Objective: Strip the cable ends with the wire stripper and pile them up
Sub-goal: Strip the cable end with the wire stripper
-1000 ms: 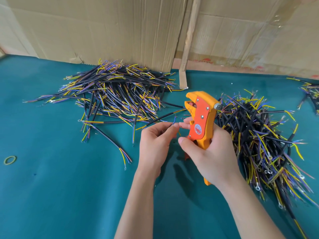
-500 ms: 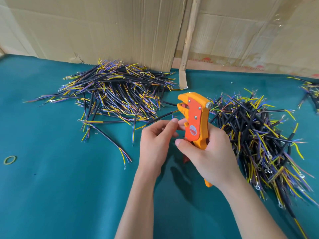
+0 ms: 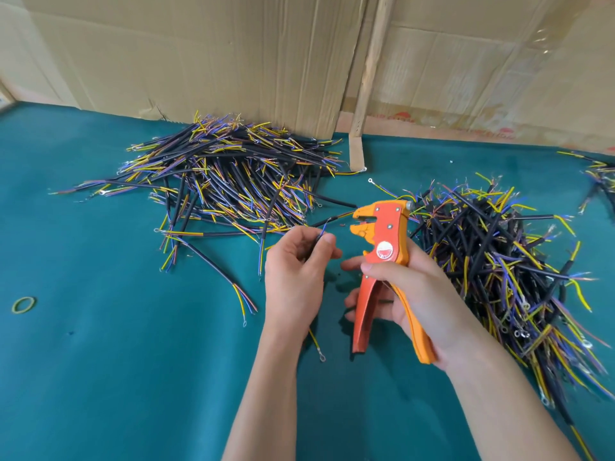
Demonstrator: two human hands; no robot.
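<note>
Nearest, the right hand [image 3: 412, 294] grips an orange wire stripper [image 3: 382, 261], handles spread. Beside it, the left hand [image 3: 299, 271] pinches one cable [image 3: 320, 235]. It looks ready for stripping: feed its end between the tool's teeth. Cable piles [image 3: 233, 181] lie beyond.

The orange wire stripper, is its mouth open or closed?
Open. The wire stripper in the right hand shows a gap between its toothed tips, and its two handles are spread apart.

Stripper [image 3: 382, 241]: orange and yellow, red-white round label. Cables [image 3: 233, 181]: black jackets; yellow, blue, purple cores. Table [image 3: 116, 361]: teal. Cardboard [image 3: 216, 54]: tan.
</note>
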